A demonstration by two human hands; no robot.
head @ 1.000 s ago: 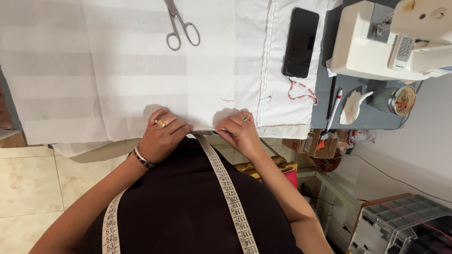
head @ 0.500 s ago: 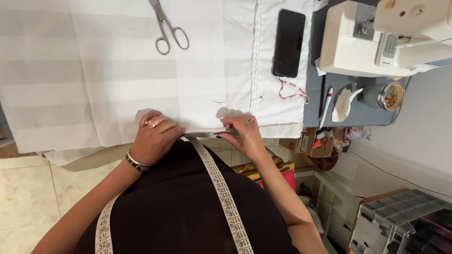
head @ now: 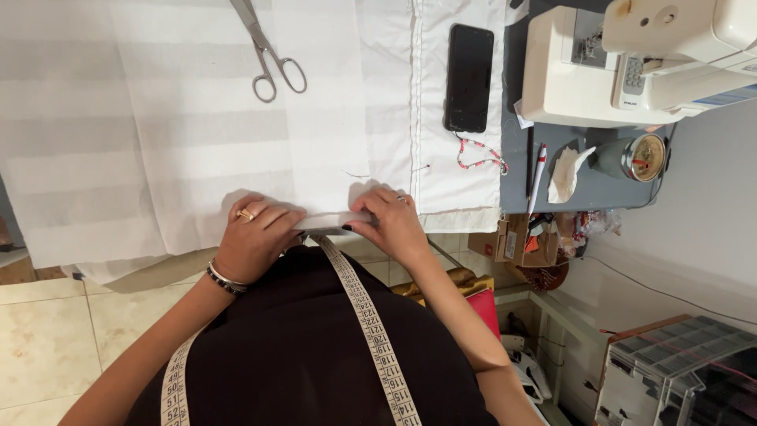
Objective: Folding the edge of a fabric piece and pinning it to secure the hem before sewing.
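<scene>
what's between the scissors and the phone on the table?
Only white fabric: the stretch between the scissors and the black phone holds nothing else, apart from a stitched seam beside the phone. Head view.

We are looking through one head-worn camera, pointing steeply down over the chest at the white cloth (head: pixel 197 134) filling the upper left of the frame. It is sitting close, catching the sewing machine (head: pixel 623 63) at upper right.
</scene>
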